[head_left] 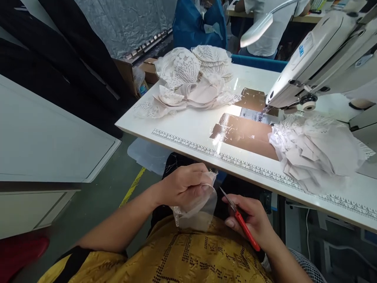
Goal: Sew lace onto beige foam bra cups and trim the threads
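Observation:
Over my lap, my left hand is closed on a small piece of sheer white fabric with a lace edge, which hangs below the fingers. To its right, my right hand grips red-handled scissors. Their pointed metal blades aim up and left toward the fabric, apart from it. On the table, a pile of pale lace-edged pieces lies at the right, by the sewing machine. More sheer pieces and stacked lace pieces lie at the far left of the tabletop.
The white sewing table has a printed ruler along its front edge, just beyond my hands. Brown cardboard covers part of it near the needle. A lamp hangs above. Behind stand a blue bag and a person in a white shirt.

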`<state>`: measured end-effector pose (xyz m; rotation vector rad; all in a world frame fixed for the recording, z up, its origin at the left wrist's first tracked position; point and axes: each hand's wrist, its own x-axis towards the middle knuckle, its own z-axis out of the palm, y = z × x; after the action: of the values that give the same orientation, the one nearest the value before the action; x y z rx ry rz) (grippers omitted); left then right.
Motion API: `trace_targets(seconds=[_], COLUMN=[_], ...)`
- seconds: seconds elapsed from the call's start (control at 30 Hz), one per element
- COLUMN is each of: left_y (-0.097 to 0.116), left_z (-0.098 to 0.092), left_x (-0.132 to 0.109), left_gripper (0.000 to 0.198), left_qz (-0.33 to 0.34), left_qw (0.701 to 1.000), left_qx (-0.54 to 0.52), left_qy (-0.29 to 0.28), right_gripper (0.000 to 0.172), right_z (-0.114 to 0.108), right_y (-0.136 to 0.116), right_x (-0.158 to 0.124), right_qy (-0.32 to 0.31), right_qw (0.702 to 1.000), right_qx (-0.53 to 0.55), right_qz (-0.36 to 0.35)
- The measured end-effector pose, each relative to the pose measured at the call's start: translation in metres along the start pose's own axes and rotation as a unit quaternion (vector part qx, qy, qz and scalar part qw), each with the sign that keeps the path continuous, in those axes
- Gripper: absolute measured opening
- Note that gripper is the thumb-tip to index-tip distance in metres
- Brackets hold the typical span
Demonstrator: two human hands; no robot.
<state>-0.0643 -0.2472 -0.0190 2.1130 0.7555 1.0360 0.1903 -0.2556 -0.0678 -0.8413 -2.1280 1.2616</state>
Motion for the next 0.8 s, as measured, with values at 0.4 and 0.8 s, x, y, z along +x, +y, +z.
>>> trace_targets(seconds=[0.4,0.8], left_y=[-0.011,-0.015], left_z=[0.008,0.017], left_x=[-0.026,-0.032], left_gripper=[0.018,0.020], left_qz=[-0.094,-0.099], left_qw=[0.991,0.991], left_qx=[-0.087,-0.081], left_qy=[0.030,0.030], right_gripper=[0.028,0.035], right_z=[-0.002,0.007], right_y=[0.009,-0.002], right_x=[-0.011,0.009], right_qy=[-0.085,-0.081], right_qw=[0.988,0.989], right_qx=[0.032,-0.014], right_qz=[0.122,0.122])
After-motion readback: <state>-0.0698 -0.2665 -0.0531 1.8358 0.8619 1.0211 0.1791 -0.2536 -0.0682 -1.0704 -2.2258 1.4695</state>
